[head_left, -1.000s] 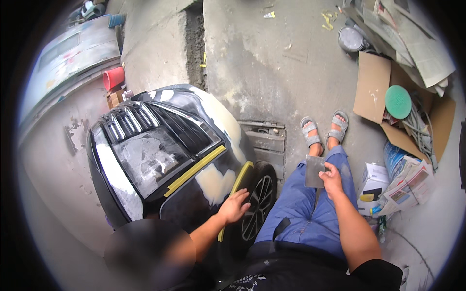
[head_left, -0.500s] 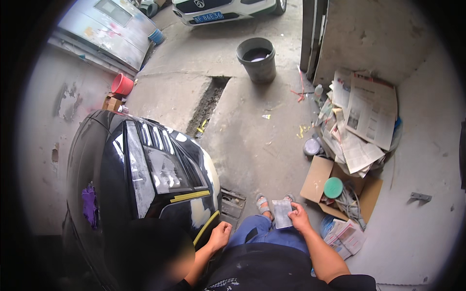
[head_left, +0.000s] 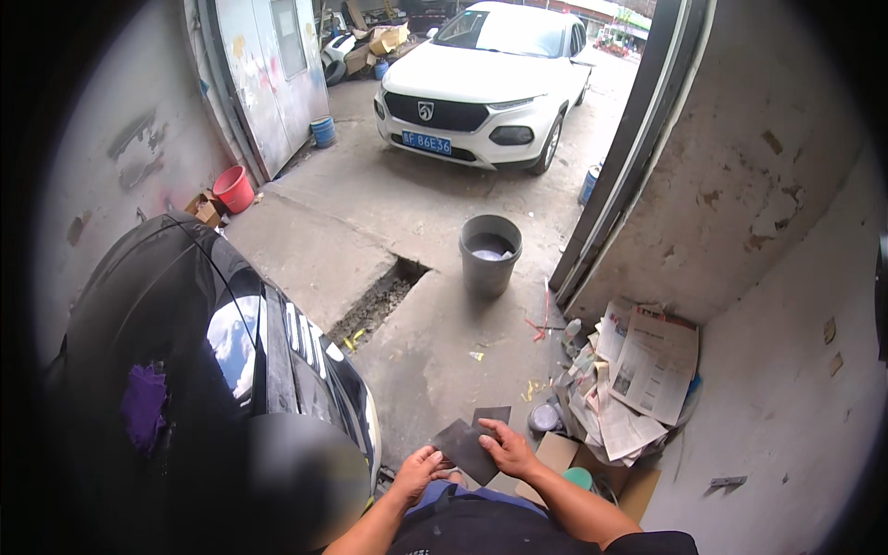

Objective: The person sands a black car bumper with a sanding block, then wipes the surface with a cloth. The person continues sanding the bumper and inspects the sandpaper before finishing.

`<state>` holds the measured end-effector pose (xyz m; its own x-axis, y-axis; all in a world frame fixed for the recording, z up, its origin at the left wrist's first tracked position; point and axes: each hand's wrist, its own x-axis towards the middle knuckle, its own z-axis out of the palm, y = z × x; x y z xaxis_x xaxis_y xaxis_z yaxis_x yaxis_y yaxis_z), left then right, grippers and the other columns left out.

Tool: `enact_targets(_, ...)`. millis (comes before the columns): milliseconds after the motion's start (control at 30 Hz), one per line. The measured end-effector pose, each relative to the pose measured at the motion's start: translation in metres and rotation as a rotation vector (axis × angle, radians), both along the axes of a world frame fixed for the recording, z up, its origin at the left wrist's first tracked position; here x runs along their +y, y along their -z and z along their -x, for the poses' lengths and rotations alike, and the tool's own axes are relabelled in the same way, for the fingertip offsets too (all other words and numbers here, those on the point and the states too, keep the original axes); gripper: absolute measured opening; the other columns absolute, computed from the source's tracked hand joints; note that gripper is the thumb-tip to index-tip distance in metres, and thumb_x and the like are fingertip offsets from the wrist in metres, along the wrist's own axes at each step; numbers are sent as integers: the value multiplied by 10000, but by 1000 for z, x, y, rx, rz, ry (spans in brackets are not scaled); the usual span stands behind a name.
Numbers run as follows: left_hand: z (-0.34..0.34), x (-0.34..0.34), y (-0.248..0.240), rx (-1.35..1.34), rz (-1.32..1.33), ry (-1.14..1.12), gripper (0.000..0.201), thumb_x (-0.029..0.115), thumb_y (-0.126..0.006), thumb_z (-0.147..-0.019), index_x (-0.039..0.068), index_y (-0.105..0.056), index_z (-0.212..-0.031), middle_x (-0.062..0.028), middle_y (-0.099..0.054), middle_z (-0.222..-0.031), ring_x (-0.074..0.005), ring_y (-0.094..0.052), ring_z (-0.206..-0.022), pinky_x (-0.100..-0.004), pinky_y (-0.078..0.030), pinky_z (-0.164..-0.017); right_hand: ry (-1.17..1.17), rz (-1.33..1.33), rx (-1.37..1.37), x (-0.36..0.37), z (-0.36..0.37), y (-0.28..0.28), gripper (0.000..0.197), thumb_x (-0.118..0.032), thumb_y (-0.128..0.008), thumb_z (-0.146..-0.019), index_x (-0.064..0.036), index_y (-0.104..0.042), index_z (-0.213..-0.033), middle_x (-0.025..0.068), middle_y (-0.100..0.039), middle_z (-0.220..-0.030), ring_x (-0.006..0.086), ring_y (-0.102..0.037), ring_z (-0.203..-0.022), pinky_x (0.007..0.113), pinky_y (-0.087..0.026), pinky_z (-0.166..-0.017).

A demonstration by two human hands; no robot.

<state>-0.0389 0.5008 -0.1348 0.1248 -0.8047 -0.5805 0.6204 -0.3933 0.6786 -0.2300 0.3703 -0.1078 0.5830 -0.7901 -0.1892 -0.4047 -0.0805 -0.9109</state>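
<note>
Two dark grey pieces of what looks like sandpaper are in front of my body. My left hand [head_left: 416,474] pinches the left corner of the nearer sandpaper sheet [head_left: 465,451]. My right hand [head_left: 507,450] grips the same sheet at its right edge, and the second piece of sandpaper [head_left: 494,413] sticks out beyond its fingers. To the left stands a dark car [head_left: 157,277], with a purple patch [head_left: 145,407] on its bodywork. A blurred dark shape hides part of the car.
A grey bucket [head_left: 489,277] with liquid inside stands ahead, beside a trench [head_left: 379,301] in the concrete. Newspapers [head_left: 652,365] and a cardboard box [head_left: 558,453] lie along the right wall. A white car [head_left: 490,83] is parked beyond, and a red bucket [head_left: 233,190] sits at left.
My view has tilted up toward the white car. My left hand has come across to the sandpaper that my right hand held alone, and two dark pieces now show.
</note>
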Motion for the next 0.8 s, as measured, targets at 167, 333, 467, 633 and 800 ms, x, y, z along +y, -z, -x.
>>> enact_targets(167,-35,-55,-12,-33,99,-28,147,137,-598,-964,11,-605,-1041,-83,-667,-1027,-176,-651,-912,-332,-522,-847,1,143,-31,-42,-53,-40,376,-235,-617,-952,-90,-554,-1293,90,-658,-835,129,-615,-747,301,-501,-690)
enact_targets(333,-68,-99,-45,-18,202,-87,144,141,-607,-959,9,-600,-1018,-74,-671,-953,-162,-649,-855,-337,-543,-840,7,68,-24,-77,-79,-59,372,-203,-604,-962,-80,-541,-1307,77,-666,-865,122,-628,-765,287,-508,-704)
enact_targets(467,-94,-138,-68,3,250,-189,93,119,-587,-963,67,-563,-1037,-64,-674,-961,-173,-677,-820,-362,-590,-693,90,-17,-170,-113,-81,-52,357,-127,-595,-958,-37,-537,-1299,33,-648,-832,84,-614,-751,253,-498,-696)
enact_targets(633,-116,-190,-75,-183,249,-241,155,127,-609,-954,85,-481,-1030,-53,-655,-918,-141,-671,-746,-297,-570,-569,108,13,-167,-171,-85,-42,348,-117,-605,-942,-52,-554,-1280,46,-645,-771,113,-632,-717,290,-515,-682)
enact_targets(800,-122,-247,-74,-186,265,-244,153,195,-588,-981,61,-520,-953,-74,-670,-843,-163,-677,-694,-310,-576,-586,-29,-76,-340,-245,-99,-22,456,-164,-637,-937,-6,-488,-1337,67,-655,-909,137,-632,-815,288,-516,-757)
